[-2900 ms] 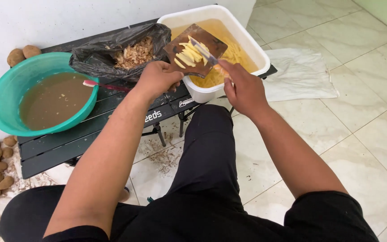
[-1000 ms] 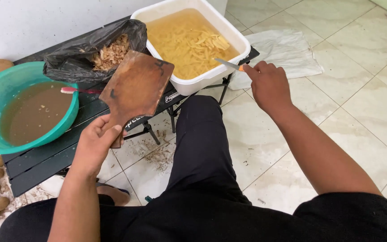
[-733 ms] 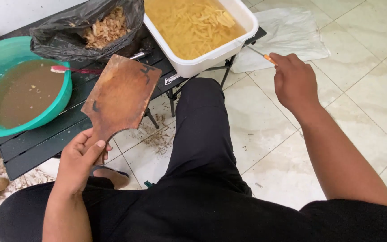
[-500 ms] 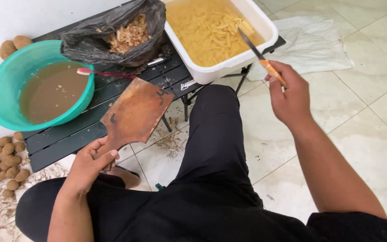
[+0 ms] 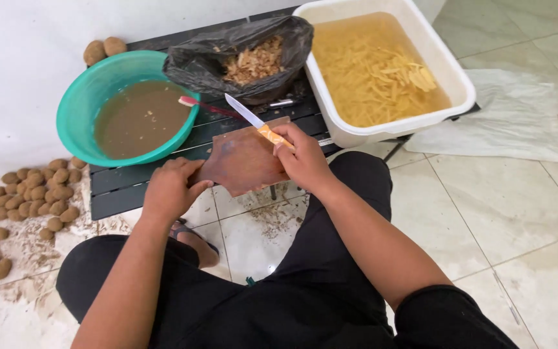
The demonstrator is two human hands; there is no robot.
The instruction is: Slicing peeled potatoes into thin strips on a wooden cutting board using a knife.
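The left hand clasps the wooden cutting board at the dark worktop's near edge, the right hand closed around the orange-handled knife (blade bare), so fetching a potato seemingly follows.

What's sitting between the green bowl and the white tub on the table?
In the head view, a black bag of peelings lies between the green bowl and the white tub, touching or nearly touching both.
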